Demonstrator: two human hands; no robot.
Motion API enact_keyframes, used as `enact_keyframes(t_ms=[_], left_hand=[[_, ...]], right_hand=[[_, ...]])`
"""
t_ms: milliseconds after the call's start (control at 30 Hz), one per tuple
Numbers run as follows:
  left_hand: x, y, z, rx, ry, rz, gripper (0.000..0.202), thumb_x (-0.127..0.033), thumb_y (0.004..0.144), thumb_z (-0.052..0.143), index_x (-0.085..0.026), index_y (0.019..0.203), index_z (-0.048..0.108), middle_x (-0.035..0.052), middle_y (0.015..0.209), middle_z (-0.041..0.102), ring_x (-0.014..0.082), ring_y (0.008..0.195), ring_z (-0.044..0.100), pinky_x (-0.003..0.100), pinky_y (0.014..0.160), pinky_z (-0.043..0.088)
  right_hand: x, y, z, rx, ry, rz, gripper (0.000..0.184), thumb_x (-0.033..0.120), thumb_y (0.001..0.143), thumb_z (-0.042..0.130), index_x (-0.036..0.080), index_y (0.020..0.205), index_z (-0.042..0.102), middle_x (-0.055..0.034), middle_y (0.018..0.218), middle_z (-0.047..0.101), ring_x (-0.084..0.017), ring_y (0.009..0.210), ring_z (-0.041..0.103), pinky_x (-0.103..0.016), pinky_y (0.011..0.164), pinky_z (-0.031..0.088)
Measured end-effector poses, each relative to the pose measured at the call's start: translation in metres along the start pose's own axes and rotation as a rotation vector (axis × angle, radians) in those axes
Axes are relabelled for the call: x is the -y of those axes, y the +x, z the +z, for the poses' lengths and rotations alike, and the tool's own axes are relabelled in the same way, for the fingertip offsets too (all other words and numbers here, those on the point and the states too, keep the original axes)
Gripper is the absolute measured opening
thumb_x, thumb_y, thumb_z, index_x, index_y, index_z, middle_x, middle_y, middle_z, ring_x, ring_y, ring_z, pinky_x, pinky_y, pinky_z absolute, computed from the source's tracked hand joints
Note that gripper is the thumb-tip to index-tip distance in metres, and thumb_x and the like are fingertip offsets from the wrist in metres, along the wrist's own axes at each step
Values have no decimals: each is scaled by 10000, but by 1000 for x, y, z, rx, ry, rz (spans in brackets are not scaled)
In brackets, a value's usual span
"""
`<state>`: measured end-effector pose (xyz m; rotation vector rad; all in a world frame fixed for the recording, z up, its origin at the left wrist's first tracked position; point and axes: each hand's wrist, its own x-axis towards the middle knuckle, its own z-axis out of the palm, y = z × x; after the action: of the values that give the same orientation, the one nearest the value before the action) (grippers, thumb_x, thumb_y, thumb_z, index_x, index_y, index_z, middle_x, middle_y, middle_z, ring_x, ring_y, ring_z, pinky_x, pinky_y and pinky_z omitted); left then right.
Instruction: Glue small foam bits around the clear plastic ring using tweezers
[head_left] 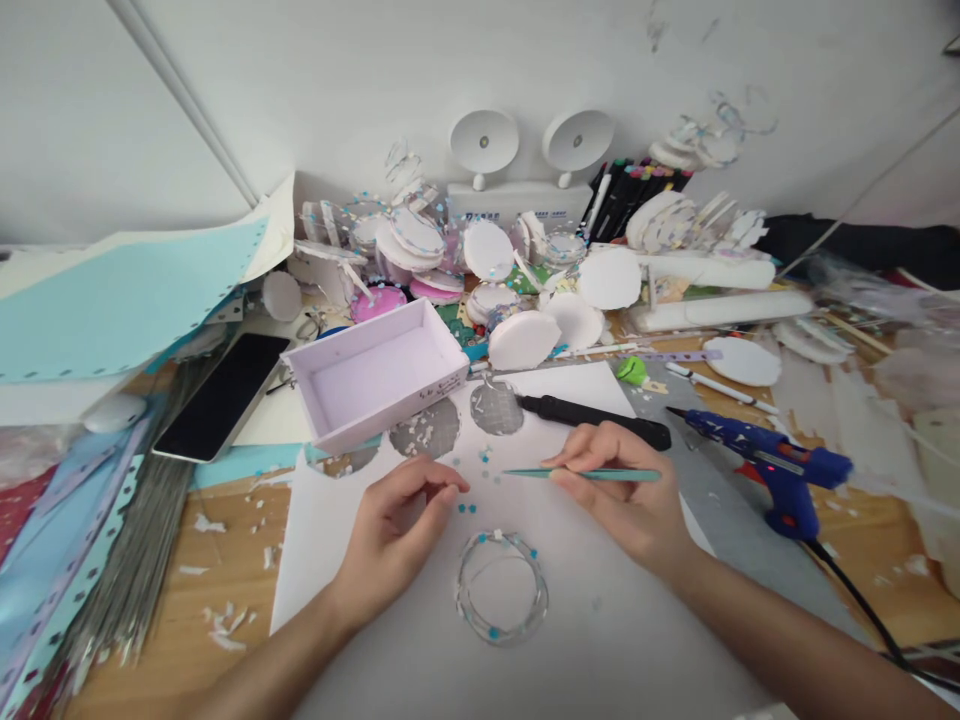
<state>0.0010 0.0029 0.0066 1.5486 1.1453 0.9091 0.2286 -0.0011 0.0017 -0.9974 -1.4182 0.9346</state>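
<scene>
Teal tweezers [517,472] are gripped in my right hand [626,490], their tip pointing left over the white sheet. My left hand [405,515] rests nearby with fingers curled and thumb close to the index finger; anything pinched there is too small to make out. Small blue flower pieces [466,508] lie beside my left fingertips, and several more pale and blue bits [485,458] lie just behind. Closer to me, a wire ring [501,635] wound in loops and dotted with blue and white flower pieces lies flat on the sheet. Neither hand touches it.
A lilac foam tray [375,375] and a black pen [592,415] stand behind my hands. To the right lies a blue glue gun [787,465] with its cable. A phone [221,395] and wire bundles [139,540] lie left. White foam discs [525,340] crowd the back.
</scene>
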Motion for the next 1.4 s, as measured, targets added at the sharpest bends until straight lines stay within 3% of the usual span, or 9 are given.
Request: enact_keyframes(t_ms=[267,500,700,967,1167,1400], left_hand=[[1,-2,-1,-25,6,7,148,-227,892,532,-197,838,666,22,791,637,149,724,562,239,668,440],[0,0,-1,-35,9,-15,157,-238,894,527,-195,820,659,18,767,626,149,702,553,242,646,434],[1,0,-2,-47,16,-20,154,-235,887,528,-198,823,664,19,779,631,147,704,551,234,636,437],[2,2,-1,-44,4,-29,147,-218,886,536,-211,826,671,9,804,643,137,726,556,215,647,444],[1,1,-1,-37,2,-46,145,-218,889,536,-209,831,669,8,806,641,133,720,554,213,648,440],[2,1,-2,-24,6,-45,153,-213,897,523,-207,836,663,-5,796,631,120,717,543,196,649,429]], right_hand=[[-6,1,0,194,-294,-176,172,53,775,618,214,785,560,-26,715,632,-168,692,618,-316,617,515],[-7,0,-1,285,-360,-78,146,83,782,606,212,775,539,-25,731,609,-161,671,579,-306,585,486],[-7,-2,1,273,-348,-162,188,33,780,563,218,775,535,-21,714,607,-158,664,580,-302,573,480],[-3,-1,-1,124,-231,-171,216,13,769,596,223,799,553,-10,687,604,-161,683,608,-308,611,503],[-6,-2,1,288,-350,-154,190,27,772,577,213,774,540,-25,716,605,-163,667,588,-309,580,479],[-16,-1,2,180,-425,-224,201,12,775,583,208,804,549,-29,740,607,-171,733,602,-320,647,490]])
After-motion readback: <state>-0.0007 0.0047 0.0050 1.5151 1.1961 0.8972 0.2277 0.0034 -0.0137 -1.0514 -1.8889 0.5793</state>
